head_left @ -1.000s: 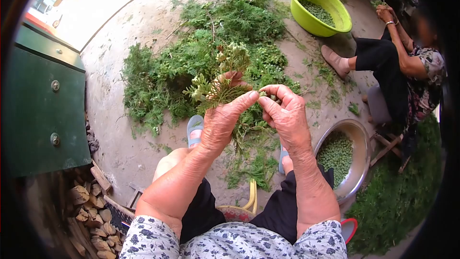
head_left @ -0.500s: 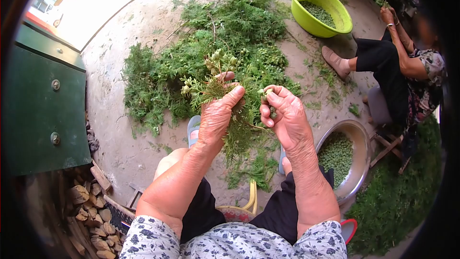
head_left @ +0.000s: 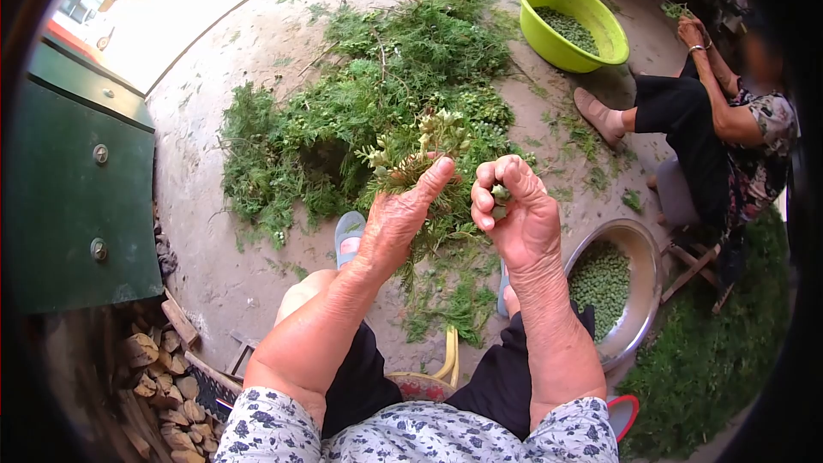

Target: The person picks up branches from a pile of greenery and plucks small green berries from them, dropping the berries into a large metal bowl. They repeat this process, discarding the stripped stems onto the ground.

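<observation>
My left hand (head_left: pixel 396 221) is closed around a leafy evergreen sprig (head_left: pixel 439 135) with pale green cones at its tip; some foliage hangs below the palm. Close beside it on the right, my right hand (head_left: pixel 525 219) curls its fingers over a few small green cones (head_left: pixel 500 195), partly hidden in the palm. Both hands are held above my lap. Beyond them, a large heap of cut evergreen branches (head_left: pixel 317 120) lies on the concrete floor. By my right knee stands a metal bowl (head_left: pixel 655 279) with many green cones (head_left: pixel 600 287) in it.
A yellow-green basin (head_left: pixel 549 47) holding more cones stands at the upper right. Another person (head_left: pixel 737 120) sits there on a stool, hands on a sprig. Split firewood (head_left: pixel 171 399) and a green cabinet (head_left: pixel 77 189) are on the left. More greenery (head_left: pixel 711 369) lies at lower right.
The sprig's tip has swung to the right as my left hand turned. My right hand's fingers have curled inward, and the cones now sit deeper in them.
</observation>
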